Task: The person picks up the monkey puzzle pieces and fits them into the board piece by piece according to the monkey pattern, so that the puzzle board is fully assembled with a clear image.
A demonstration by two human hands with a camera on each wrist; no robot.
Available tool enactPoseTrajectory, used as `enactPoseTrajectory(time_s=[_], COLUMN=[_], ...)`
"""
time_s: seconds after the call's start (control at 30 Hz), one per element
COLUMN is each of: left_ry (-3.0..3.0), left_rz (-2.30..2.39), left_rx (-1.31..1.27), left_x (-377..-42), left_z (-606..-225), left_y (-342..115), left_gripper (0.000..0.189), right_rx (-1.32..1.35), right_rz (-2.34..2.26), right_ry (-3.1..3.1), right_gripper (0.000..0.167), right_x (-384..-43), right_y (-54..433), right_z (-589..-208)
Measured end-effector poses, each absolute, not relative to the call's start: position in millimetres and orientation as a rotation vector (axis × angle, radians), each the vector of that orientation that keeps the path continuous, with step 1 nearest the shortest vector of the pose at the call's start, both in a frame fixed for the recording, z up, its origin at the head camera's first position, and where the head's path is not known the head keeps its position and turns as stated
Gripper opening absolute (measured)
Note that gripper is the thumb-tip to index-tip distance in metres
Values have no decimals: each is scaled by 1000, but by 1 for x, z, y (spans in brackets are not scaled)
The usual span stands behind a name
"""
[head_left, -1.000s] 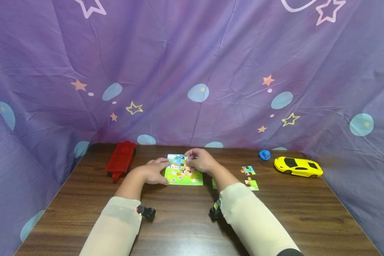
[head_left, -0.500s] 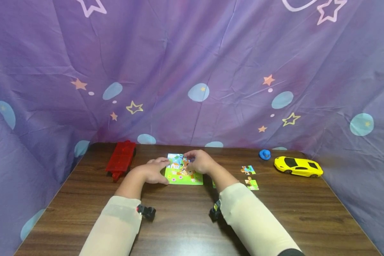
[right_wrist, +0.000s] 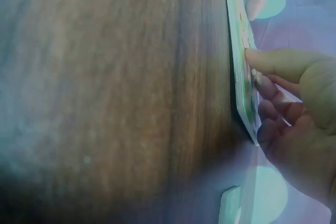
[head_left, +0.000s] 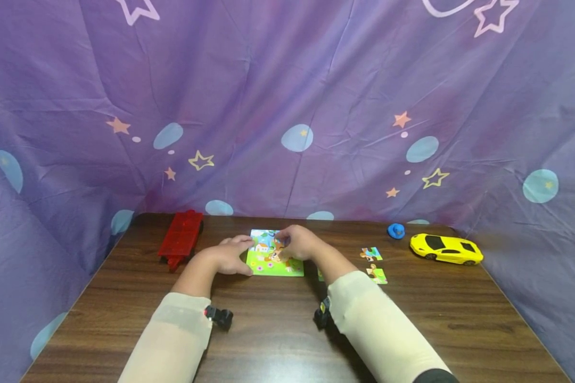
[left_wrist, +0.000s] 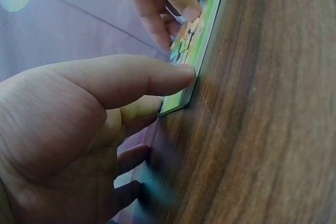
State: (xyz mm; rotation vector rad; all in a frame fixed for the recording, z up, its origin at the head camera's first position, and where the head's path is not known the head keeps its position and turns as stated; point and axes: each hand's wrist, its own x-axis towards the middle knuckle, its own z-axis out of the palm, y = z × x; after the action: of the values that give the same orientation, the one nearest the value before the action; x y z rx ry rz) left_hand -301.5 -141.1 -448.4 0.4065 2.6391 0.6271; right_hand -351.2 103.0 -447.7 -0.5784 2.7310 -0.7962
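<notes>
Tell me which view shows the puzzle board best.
The head view: it shows the printed face of the puzzle board from above, though the right hand covers part. Both wrist views show it nearly edge-on, cut off at the top.

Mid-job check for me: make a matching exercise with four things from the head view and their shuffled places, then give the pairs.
1. Left hand
2. Right hand
3. Blue toy
4. Red toy

A. Beside the yellow car
B. Near the table's far left corner
C. Over the puzzle's right part
D. At the puzzle's left edge

Pairs: 1-D, 2-C, 3-A, 4-B
</notes>
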Motion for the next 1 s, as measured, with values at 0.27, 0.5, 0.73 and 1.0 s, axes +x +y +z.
enactPoseTrajectory(time_s=[0.27,0.5,0.73,1.0], left_ry=[2633,2639,2648,2634], left_rz=[611,625,626,608], left_rx=[416,400,409,427], left_x=[-300,-303,-304,-298], left_z=[-444,-451,-453,-444], left_y=[-141,-141,-142,-140], left_gripper=[93,96,95,94], right_rx=[-599,-590,-574,-613], right_rz=[-813,-773,-783,-785], right_ry=[2664,2651,2644,2627], right_gripper=[59,57,57,55], right_x=[-356,-357,-357,-356], right_y=[106,106,105,103], right_z=[-449,-448,-447,-448])
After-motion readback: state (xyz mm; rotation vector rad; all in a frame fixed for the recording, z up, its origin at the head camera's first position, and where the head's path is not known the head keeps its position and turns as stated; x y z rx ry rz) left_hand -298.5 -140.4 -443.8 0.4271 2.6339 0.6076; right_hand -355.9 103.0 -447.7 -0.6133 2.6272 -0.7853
